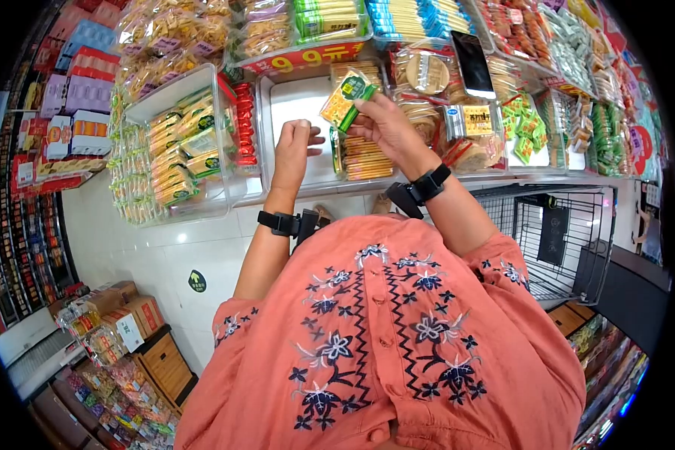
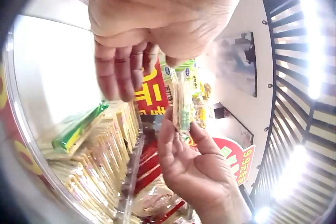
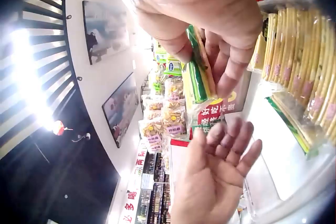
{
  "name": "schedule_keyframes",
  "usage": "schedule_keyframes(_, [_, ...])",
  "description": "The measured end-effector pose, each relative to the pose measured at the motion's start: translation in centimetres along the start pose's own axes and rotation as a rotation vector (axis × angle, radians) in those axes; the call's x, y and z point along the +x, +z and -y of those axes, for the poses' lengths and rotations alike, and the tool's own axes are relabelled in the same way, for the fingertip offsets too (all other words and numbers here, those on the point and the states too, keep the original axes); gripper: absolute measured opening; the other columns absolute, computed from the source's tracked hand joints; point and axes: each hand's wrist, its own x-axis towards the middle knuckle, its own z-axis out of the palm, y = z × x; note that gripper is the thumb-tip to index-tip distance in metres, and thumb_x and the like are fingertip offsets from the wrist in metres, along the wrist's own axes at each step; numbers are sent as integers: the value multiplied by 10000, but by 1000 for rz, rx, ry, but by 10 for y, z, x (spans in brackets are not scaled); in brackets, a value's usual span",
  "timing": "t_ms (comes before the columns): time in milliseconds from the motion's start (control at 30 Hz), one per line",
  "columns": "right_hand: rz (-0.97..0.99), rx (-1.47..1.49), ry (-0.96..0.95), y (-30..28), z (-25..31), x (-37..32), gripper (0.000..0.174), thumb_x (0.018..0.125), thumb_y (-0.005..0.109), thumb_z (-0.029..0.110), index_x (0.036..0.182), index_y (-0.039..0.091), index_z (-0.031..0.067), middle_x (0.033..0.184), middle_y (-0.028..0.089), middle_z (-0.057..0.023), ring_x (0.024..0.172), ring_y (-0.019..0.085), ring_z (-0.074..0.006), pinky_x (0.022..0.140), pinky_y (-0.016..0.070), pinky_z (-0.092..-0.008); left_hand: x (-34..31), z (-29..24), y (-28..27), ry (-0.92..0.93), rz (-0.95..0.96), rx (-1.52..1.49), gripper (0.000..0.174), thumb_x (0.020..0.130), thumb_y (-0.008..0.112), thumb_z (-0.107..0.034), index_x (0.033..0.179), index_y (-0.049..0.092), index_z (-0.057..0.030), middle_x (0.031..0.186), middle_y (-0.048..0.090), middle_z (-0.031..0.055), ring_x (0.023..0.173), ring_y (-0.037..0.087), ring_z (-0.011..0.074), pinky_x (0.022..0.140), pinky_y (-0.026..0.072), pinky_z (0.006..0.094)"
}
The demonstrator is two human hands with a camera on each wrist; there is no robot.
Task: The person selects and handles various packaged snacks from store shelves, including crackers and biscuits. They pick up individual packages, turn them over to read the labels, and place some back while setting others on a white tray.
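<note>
My right hand [image 1: 394, 131] pinches a flat cracker packet [image 1: 347, 99], with a green band and pale yellow crackers showing, between thumb and fingers. Seen edge-on in the right wrist view, the packet [image 3: 198, 71] tilts above the bin. The left hand [image 1: 292, 154] hovers over the bin's left half, its fingers loosely bent and nothing in them. Palm up, that left hand [image 3: 215, 174] appears below the packet in the right wrist view. Under both hands is a white-bottomed bin [image 1: 300, 97], where a row of upright cracker packets [image 1: 367, 159] fills the right side.
To the left stands a clear bin of green-and-yellow packets [image 1: 184, 150]. A phone [image 1: 472, 66] lies on the goods at the right, near round wafer packs [image 1: 427, 73]. Behind is a red price sign [image 1: 307, 58]. A shopping cart [image 1: 555, 232] stands at the right.
</note>
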Motion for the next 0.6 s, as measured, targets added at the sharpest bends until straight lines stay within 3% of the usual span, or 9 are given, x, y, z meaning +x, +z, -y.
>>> schedule_keyframes(67, [-15,10,-5,-1,2,-1,233,1013,584,165,1216,541,61,1140,671,-81,971,703,-202,816,601,-356,9,21,-7,-63,13,284,367,1008,567,-310,1186,553,10,1095,663,126,948,687,205,777,557,323])
schedule_keyframes(133, [-25,29,-10,-3,4,-4,238,1009,587,155,1224,539,66,1141,671,-82,969,704,-206,811,604,-357,11,32,-4,-2,101,673,490,962,628,-348,1215,574,69,1101,691,194,971,690,267,831,544,363])
schedule_keyframes(200, [-28,59,-14,-4,4,-5,248,1006,590,148,1234,535,70,1141,670,-83,964,706,-210,804,606,-360,8,37,6,28,143,781,545,938,653,-381,1211,579,85,1080,698,244,982,693,332,856,538,395])
schedule_keyframes(300, [-20,60,-18,-6,5,-7,267,1003,595,147,1248,533,65,1160,665,-84,992,696,-205,835,597,-366,6,27,16,-84,226,878,592,908,676,-413,1217,576,82,1041,701,271,970,700,360,844,537,410])
schedule_keyframes(533, [40,60,-24,-12,5,-10,290,999,599,163,1267,543,68,1206,657,-62,1075,664,-203,947,548,-399,12,39,15,-85,235,852,596,882,679,-442,1163,570,72,990,707,261,925,699,401,789,540,440])
schedule_keyframes(600, [-31,13,15,-3,10,-16,300,991,621,178,1273,556,101,1197,669,-51,1074,663,-185,897,544,-356,11,46,10,-124,236,707,633,874,683,-454,1216,574,67,1038,705,272,956,695,399,825,541,437])
